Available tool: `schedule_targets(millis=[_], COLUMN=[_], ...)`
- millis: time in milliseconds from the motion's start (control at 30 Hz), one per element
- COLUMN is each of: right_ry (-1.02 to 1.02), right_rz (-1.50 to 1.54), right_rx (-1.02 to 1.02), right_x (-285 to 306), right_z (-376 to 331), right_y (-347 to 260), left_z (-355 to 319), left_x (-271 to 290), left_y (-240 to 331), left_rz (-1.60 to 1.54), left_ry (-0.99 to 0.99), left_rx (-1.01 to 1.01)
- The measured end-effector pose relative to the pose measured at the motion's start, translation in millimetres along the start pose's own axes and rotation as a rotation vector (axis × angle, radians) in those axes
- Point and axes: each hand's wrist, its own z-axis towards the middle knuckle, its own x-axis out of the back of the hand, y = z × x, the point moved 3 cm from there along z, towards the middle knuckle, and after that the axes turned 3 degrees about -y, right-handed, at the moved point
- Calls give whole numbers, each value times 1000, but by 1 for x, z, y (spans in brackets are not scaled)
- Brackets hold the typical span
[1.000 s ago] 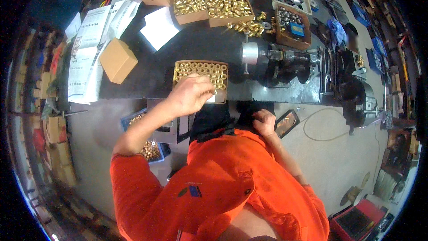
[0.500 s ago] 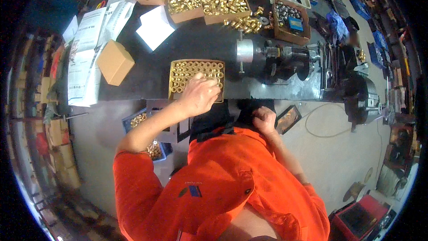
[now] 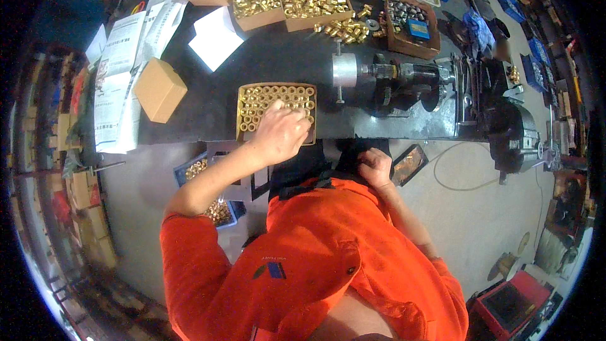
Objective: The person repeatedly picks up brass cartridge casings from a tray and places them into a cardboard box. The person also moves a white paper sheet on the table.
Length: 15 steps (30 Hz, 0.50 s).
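Hand (image 3: 282, 131) farther right over box (image 3: 239, 113)

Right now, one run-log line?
left hand: over brass fittings in cardboard box | right hand: curled, away from box | white paper: on black table

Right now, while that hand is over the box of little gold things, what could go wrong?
The left hand might bump the brass pieces out of their rows. Their cardboard box sits near the front edge of the table, so a knock could spill it. And the loose brass pile farther back lies outside any box, so bits could roll away.
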Motion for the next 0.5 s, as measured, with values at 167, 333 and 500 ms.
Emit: schedule_targets(millis=[167, 333, 500], right_ry=[11, -1, 3], right_rz=[-2, 9, 7], right_rx=[6, -10, -5], right_x=[1, 2, 2], right_z=[1, 1, 2], right_y=[-2, -3, -3], left_z=[3, 2, 3], left_x=[4, -1, -1], left_y=[-2, 0, -1], left_rz=[-6, 46, 30], left_ry=[-46, -35, -66], left_rx=[-18, 13, 41])
